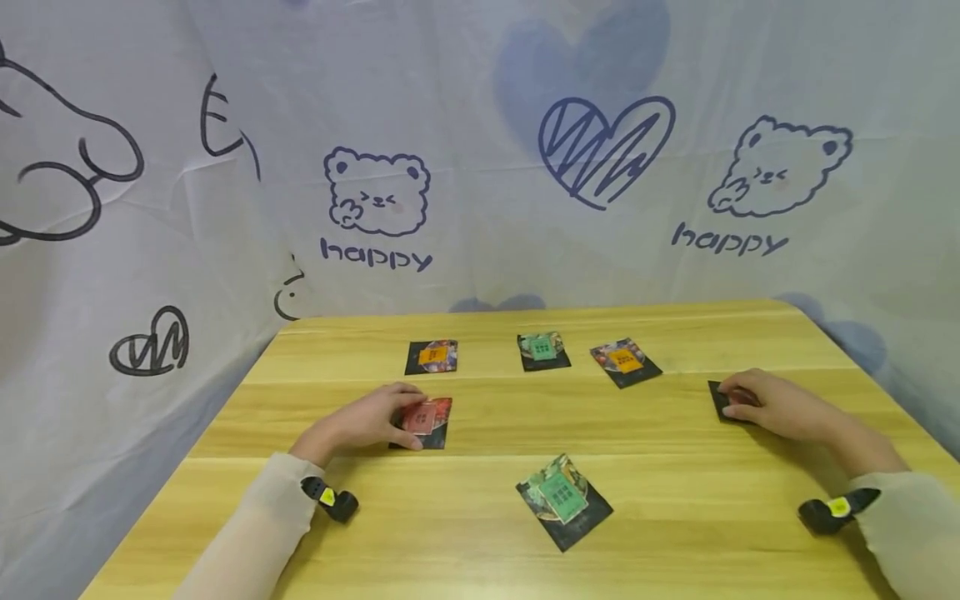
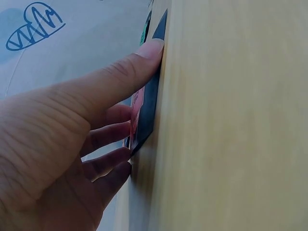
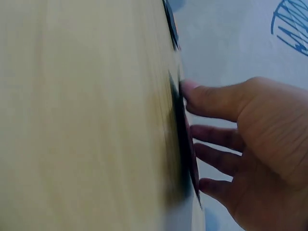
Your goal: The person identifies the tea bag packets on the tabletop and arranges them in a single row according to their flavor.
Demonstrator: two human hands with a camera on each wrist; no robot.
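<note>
My left hand (image 1: pixel 363 423) is at the left of the table, holding a flat square packet (image 1: pixel 435 421) with a red label and black lower part. In the left wrist view the thumb lies on the black edge of this packet (image 2: pixel 148 103), and the fingers are at its other side. Over at the right, my right hand (image 1: pixel 783 408) grips a similar dark packet (image 1: pixel 716 397), mostly covered by the fingers. The right wrist view shows this packet (image 3: pixel 186 139) edge-on between thumb and fingers, with a shadow on the table beside it.
Along the back of the wooden table (image 1: pixel 315 517) lie an orange-labelled packet (image 1: pixel 432 357), a green-labelled packet (image 1: pixel 543 350) and another orange-labelled packet (image 1: pixel 626 362). A second green-labelled packet (image 1: pixel 564 502) lies near the front middle. A printed cloth (image 1: pixel 480 225) hangs behind the table.
</note>
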